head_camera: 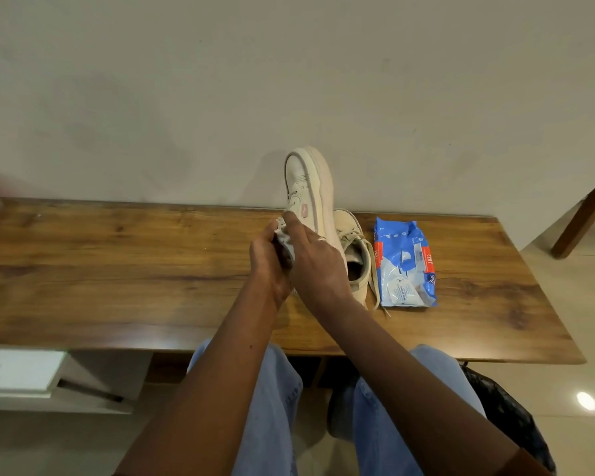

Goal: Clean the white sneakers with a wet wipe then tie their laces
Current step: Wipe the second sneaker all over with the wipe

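Observation:
I hold one white sneaker (pixel 308 182) above the wooden table (pixel 117 269), turned on its side with the toe pointing up and away towards the wall. My right hand (pixel 318 266) grips its heel end from the right. My left hand (pixel 267 261) is closed on a crumpled wet wipe (pixel 285 239) pressed against the shoe's side by the laces. The second white sneaker (pixel 352 247) stands on the table just right of my hands, its laces loose and trailing to the front. A blue wet wipe pack (pixel 406 262) lies right of it.
The table runs along a plain wall. A wooden chair leg (pixel 584 214) stands at the far right. A black bag (pixel 509 417) sits on the floor by my right knee. A white shelf (pixel 18 372) is below the table at the left.

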